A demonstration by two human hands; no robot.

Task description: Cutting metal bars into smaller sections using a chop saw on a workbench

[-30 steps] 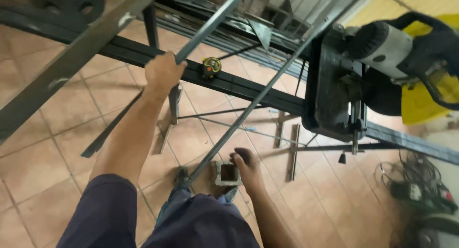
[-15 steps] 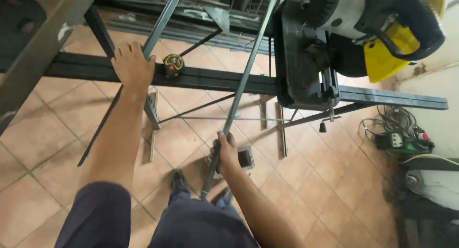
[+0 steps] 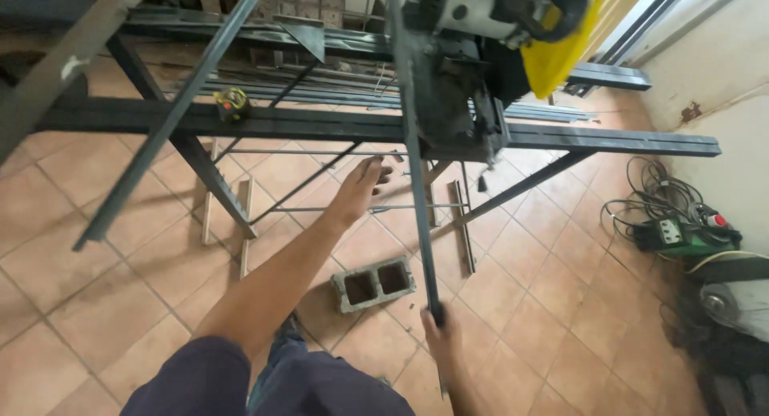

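My right hand (image 3: 443, 336) grips the lower end of a long dark steel bar (image 3: 412, 167) that rises steeply past a chop saw (image 3: 473, 55) with a yellow guard. My left hand (image 3: 364, 183) is stretched forward with its fingers apart, holding nothing, just left of that bar and below the dark steel rack beam (image 3: 320, 126). A second long steel bar (image 3: 168, 115) leans across the rack at the left, untouched. A grey hollow concrete block (image 3: 373, 284) lies on the tiled floor between my arms.
A yellow tape measure (image 3: 232, 103) rests on the rack. Short steel pieces (image 3: 462, 224) lie on the floor under it. At the right are coiled cables and a green power strip (image 3: 677, 236), with a wall behind them.
My left hand has let go of the leaning bar at the left and swung right toward the bar in my right hand. The view has shifted, so the saw now sits higher and nearer the centre.
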